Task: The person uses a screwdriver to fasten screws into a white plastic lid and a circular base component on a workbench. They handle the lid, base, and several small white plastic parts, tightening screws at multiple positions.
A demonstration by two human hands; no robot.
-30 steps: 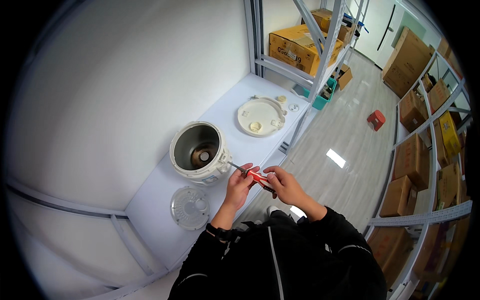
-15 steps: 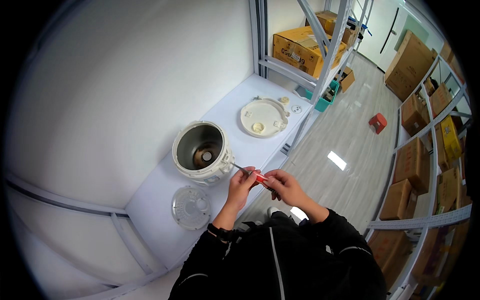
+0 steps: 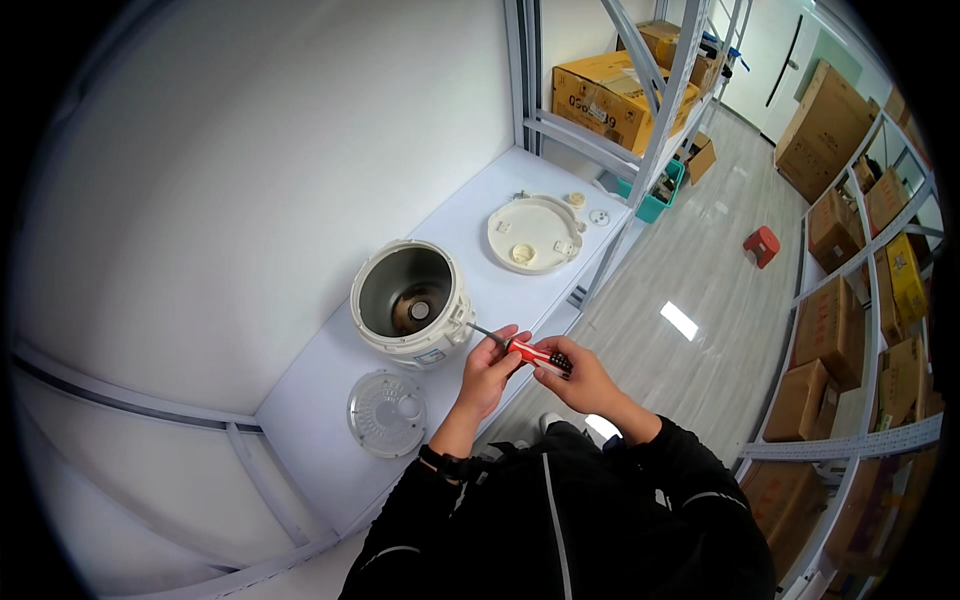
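Observation:
A screwdriver (image 3: 532, 353) with a red, white and black handle is held between both my hands, its thin shaft pointing left. The tip reaches the right side of a cream rice cooker body (image 3: 408, 306), though exact contact is too small to tell. My left hand (image 3: 487, 374) pinches the front of the handle near the shaft. At the back end, my right hand (image 3: 583, 383) has its fingers closed round the dark grip. The cooker body stands uncovered, showing a grey interior with brown stains round a central disc.
A cream lid (image 3: 533, 233) lies beyond the cooker on the white table (image 3: 300, 425), near small round parts. A translucent perforated disc (image 3: 387, 413) lies nearer. Shelving frames a yellow carton (image 3: 620, 100); a red stool (image 3: 762, 246) stands on the floor, with boxed shelves at right.
More of the screwdriver handle now shows between my hands, and my right hand's fingers have shifted on its back end. The whole view has moved slightly.

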